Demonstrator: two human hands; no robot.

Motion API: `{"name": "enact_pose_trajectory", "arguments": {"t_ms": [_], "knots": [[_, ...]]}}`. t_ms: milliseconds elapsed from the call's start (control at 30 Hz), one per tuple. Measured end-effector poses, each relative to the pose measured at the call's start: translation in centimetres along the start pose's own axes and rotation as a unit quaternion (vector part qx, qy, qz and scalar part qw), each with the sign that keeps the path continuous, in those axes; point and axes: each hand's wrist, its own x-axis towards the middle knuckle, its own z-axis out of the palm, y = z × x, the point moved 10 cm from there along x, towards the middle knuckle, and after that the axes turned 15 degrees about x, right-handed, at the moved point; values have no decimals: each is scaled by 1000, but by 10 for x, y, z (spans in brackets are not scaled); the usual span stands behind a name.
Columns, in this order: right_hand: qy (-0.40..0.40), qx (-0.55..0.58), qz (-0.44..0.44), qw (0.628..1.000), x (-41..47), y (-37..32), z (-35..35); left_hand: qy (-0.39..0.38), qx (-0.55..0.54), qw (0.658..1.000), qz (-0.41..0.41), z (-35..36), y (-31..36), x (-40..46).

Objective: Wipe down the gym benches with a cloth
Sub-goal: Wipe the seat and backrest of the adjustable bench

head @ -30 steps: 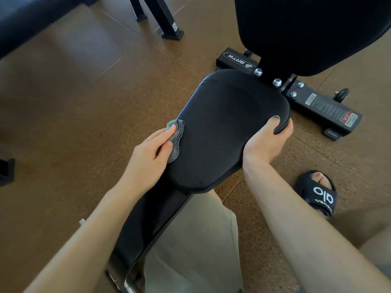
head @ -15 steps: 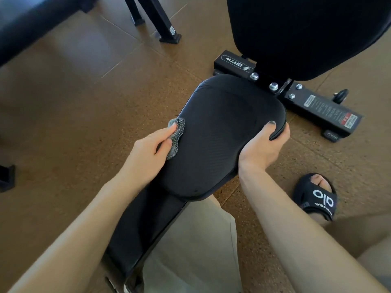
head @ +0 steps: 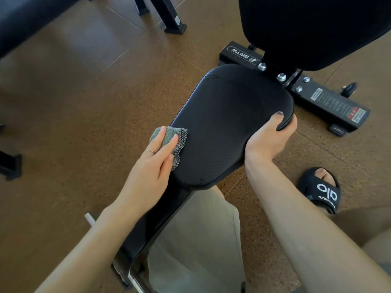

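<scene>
The black padded seat [head: 224, 123] of a gym bench fills the middle of the view, with its raised black backrest [head: 313, 28] above it at the top right. My left hand [head: 152, 166] presses a grey textured cloth [head: 177, 142] against the seat's left edge with straight fingers. My right hand [head: 268, 138] grips the seat's right edge, thumb on top and fingers curled underneath.
The bench's black steel base [head: 330, 102] with a warning label lies on the brown cork floor [head: 63, 123]. A foot in a black slide sandal [head: 321, 191] stands at the right. Legs of other equipment [head: 171, 20] stand at the top, another bench [head: 25, 22] at the top left.
My left hand has turned flatter onto the cloth, showing more of the cloth at the seat's left edge. The right hand keeps its grip.
</scene>
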Motion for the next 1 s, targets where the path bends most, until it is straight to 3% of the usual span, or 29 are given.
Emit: {"name": "enact_pose_trajectory", "arguments": {"t_ms": [233,400,500,733,867,1000], "knots": [[-1,-5,1,1000,2,-2,-1,-47,187,976,104,23,65,101],[-10,-7,7,1000,3,0,0,-24,246,944,218,36,67,-6],[-12,-7,7,1000,3,1,1,-19,256,939,230,37,55,-40],[-21,-13,4,1000,7,-5,2,-33,272,934,231,49,104,36],[-42,-14,18,999,7,-3,2,17,297,919,260,39,70,-21],[-36,-10,12,999,2,-4,3,56,263,927,262,34,37,-57]]}}
